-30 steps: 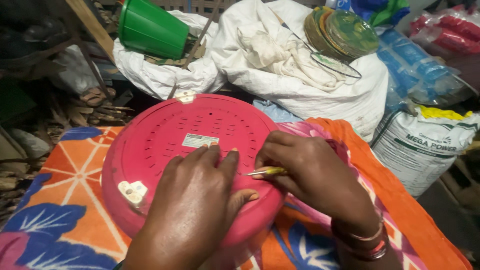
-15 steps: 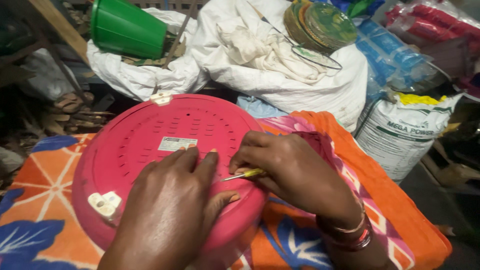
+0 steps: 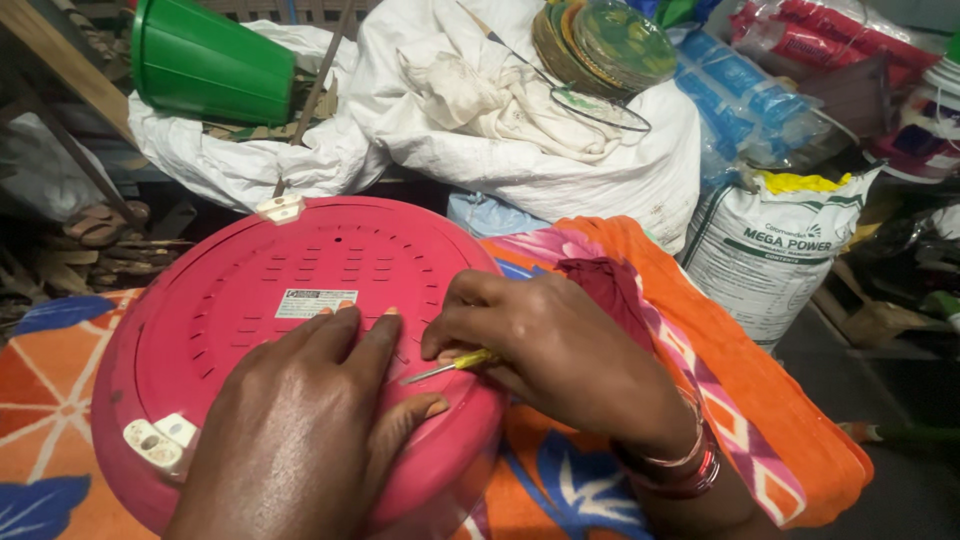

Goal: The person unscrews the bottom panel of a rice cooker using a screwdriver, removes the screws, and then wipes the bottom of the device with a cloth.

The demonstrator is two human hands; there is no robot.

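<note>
Here, plainly set out:
Pink round housing (image 3: 300,330): lies slotted underside up on the person's lap, over the orange patterned cloth (image 3: 760,400); a pale label sits near its middle, and white clips show at the far rim and the near-left rim.
Screwdriver (image 3: 450,366): thin metal shaft with a yellow handle, its tip lying on the pink surface just beside the left fingertips.
Right hand (image 3: 560,360): fingers closed tight around the screwdriver handle; bangles (image 3: 670,465) at the wrist.
Left hand (image 3: 300,440): spread flat, palm down on the housing, fingers apart and gripping nothing, pressing the shell steady.
Change: against the pictures of a second ago, both hands and the tool sit at the same spot on the housing; only the head camera has drifted, so the work looks settled on that one point.
Green bucket (image 3: 205,60): on its side on the white sacks (image 3: 560,150) behind; its inside cannot be seen.
Stacked plates (image 3: 600,45): resting on top of the sacks.
Printed white bag (image 3: 770,270): standing at right, tied shut with a yellow top.
</note>
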